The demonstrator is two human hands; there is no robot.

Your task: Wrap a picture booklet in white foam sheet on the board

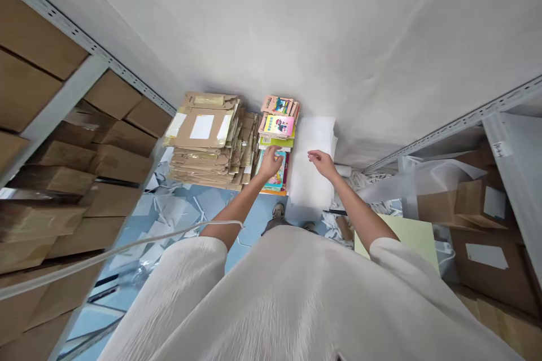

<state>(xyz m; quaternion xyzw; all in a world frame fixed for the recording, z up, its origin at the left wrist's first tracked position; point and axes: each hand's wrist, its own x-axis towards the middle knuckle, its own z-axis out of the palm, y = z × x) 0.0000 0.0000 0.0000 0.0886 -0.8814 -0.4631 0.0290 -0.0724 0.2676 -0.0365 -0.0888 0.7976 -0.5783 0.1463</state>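
My left hand point(270, 162) is over the near part of a stack of picture books, right above a blue children's book point(276, 175). Its fingers are loosely curled and apart, and nothing shows in them. Whether they touch the cover I cannot tell. Behind that hand lie a pink and yellow booklet point(277, 125) and another small pink booklet point(279, 104). My right hand point(322, 162) is over a tall stack of white paper sheets point(311, 192), its thumb and fingers apart with nothing between them.
Left of the books stands a high pile of flattened cardboard boxes point(202, 124). Shelves with brown cartons point(105, 197) line the left side, more cartons point(486, 259) the right. Paper scraps point(178, 208) litter the blue floor. A white cable point(127, 248) crosses at left.
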